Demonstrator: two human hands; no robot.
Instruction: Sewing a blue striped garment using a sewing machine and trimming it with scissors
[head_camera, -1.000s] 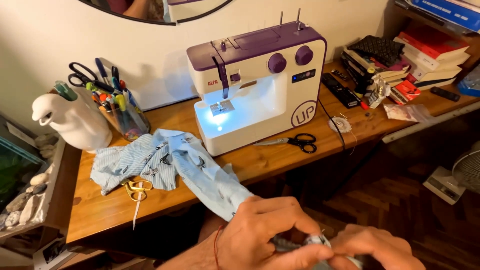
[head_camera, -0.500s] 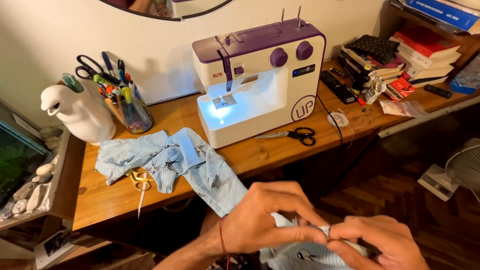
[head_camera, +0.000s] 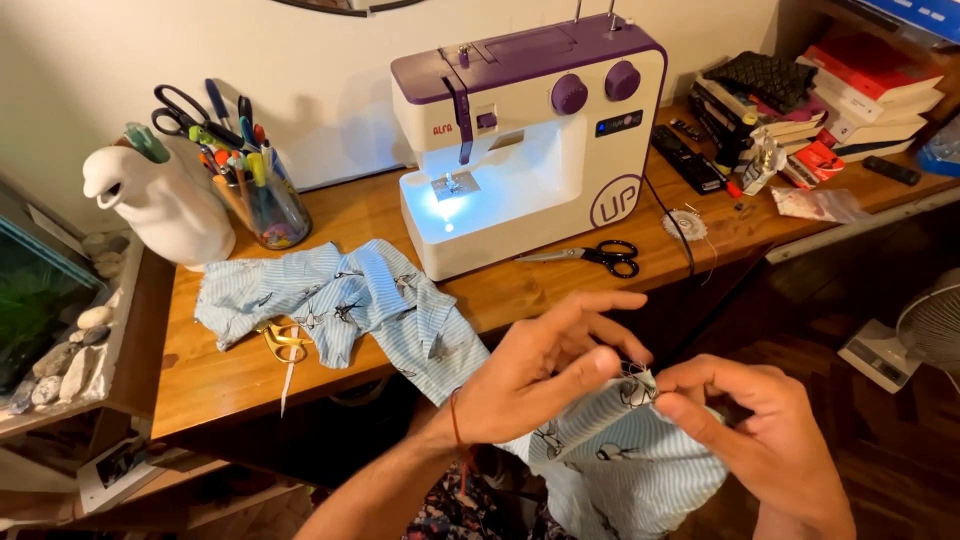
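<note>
At the far left of a wooden desk (head_camera: 520, 295), a white jug (head_camera: 160, 205) with a green stopper stands just beside a clear glass jar (head_camera: 268, 208) crammed with pens, markers and black-handled scissors (head_camera: 180, 108). To their right and nearer, a blue striped fabric (head_camera: 350, 300) printed with small dark figures lies bunched on the desk, gold-handled scissors (head_camera: 283, 343) lying at its near edge, and trails off the near side to the two hands. The left hand (head_camera: 530, 375) pinches a fold of that cloth between thumb and fingertips; the right hand (head_camera: 760, 430) grips the same fold just beside it, fingers closed on it. Beyond them a white and purple sewing machine (head_camera: 530, 130) glows with its lamp lit, black scissors (head_camera: 600, 255) near its base. Stacked books (head_camera: 850, 85) fill the far right
</note>
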